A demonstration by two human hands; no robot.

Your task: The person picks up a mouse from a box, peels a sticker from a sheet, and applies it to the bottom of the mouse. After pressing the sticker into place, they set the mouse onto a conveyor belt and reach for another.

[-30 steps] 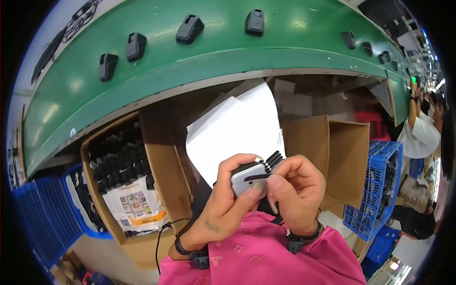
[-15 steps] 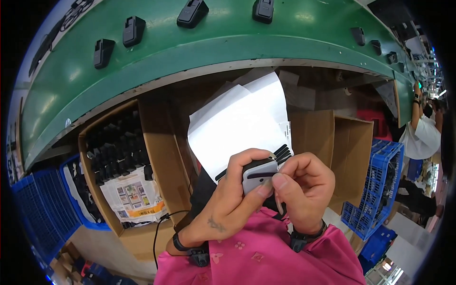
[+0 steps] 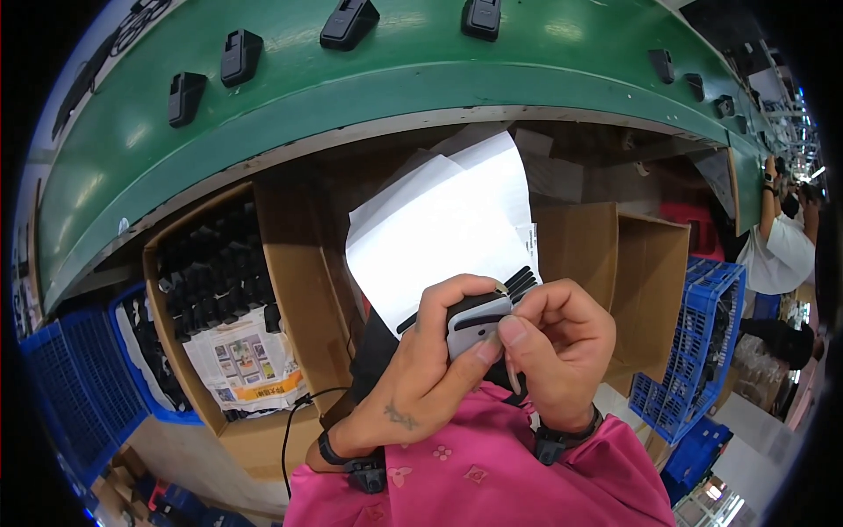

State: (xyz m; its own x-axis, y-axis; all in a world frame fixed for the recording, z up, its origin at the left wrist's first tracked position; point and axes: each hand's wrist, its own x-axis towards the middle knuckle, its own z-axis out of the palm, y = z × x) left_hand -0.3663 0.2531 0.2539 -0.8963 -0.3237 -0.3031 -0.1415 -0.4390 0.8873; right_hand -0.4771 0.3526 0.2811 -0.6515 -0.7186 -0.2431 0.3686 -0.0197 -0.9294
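My left hand [image 3: 435, 360] is closed around a small grey-and-black plastic housing [image 3: 465, 343], its grey face turned up. Across that face runs a dark curved strip [image 3: 479, 322] with a small dark hole below it. My right hand [image 3: 562, 351] pinches thumb and finger together at the strip's right end; what lies between the fingertips is hidden. A pale narrow band [image 3: 515, 379] hangs beneath the right hand. Just beyond my hands, a white sheet [image 3: 439, 228] carries several thin black strips [image 3: 522, 280] along its near edge.
Several black docks [image 3: 349, 24] stand on the green conveyor belt [image 3: 421, 44] ahead. At left, a cardboard box [image 3: 303, 290] contains black parts and newspaper, beside a blue crate [image 3: 83, 369]. Another open box [image 3: 650, 290] and blue basket [image 3: 694, 351] stand right. A person in white [image 3: 777, 255] is far right.
The nearer black docks have shifted slightly left on the green belt. Both hands keep nearly the same pose on the housing, with only a slight shift of the right fingers.
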